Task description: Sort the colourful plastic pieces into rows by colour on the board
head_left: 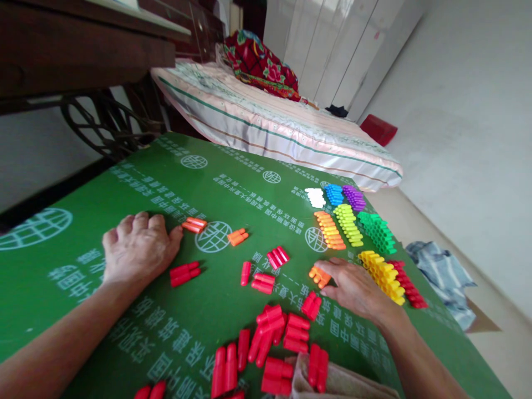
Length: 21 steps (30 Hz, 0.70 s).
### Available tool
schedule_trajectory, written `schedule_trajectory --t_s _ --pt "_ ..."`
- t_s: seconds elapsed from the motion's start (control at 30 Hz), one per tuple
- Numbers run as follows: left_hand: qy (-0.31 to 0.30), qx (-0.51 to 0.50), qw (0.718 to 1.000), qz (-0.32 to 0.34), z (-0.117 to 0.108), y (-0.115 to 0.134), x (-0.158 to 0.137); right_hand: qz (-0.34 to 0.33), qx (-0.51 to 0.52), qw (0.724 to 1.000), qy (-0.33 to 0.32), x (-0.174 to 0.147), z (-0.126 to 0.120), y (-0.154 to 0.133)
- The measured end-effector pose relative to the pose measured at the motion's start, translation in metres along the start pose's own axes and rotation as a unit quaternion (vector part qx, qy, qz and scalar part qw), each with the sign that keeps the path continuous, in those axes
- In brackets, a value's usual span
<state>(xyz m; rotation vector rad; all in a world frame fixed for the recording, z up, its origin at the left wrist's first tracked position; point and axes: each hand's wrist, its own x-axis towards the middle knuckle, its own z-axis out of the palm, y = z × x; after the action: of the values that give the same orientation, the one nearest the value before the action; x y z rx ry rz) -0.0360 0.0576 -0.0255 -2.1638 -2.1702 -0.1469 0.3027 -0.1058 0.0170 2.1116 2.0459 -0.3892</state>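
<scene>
My right hand (349, 285) has its thumb and fingers closed on an orange bullet-shaped connector piece (319, 276), partly hidden by the fingertips. On the left side of the board, my left hand (141, 246) rests palm down, fingers loosely bent, thumb held apart. Beside that thumb lies an orange connector pair (194, 224); whether they touch I cannot tell. Another small orange cluster (238, 237) sits farther right. Below the left hand is a red connector pair (185, 274). Several red pieces (297, 332) are scattered near me, including a red group (278, 257) in the middle.
Sorted rows stand at right: white (315, 198), blue (333, 194), purple (353, 197), orange (330, 230), lime (348, 225), green (377, 231), yellow (381, 277) and red (408, 284). Brown cloth (341, 382) lies at the near edge. A bed (266, 130) stands beyond the green board (166, 183).
</scene>
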Motion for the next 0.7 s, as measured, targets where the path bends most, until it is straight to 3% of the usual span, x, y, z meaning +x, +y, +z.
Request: schedule_trajectory --t_s 0.27,0.37,0.47,0.57,0.7 --pt "0.01 0.012 1.0 0.001 0.003 0.0 0.0 0.009 0.011 1.0 0.028 -0.002 0.001 -0.005" --pt "0.005 0.01 1.0 0.004 0.003 0.0 0.0 0.039 0.069 0.991 0.11 0.002 0.0 0.017" --pt "0.007 0.008 1.0 0.006 0.003 -0.001 0.0 0.126 0.095 0.969 0.193 0.016 -0.003 0.046" --pt "0.013 0.008 1.0 0.007 0.004 -0.001 0.001 0.169 0.117 0.957 0.205 0.035 -0.007 0.07" --pt "0.013 0.004 1.0 0.012 0.003 -0.001 0.0 0.168 0.132 0.959 0.185 0.053 -0.011 0.08"
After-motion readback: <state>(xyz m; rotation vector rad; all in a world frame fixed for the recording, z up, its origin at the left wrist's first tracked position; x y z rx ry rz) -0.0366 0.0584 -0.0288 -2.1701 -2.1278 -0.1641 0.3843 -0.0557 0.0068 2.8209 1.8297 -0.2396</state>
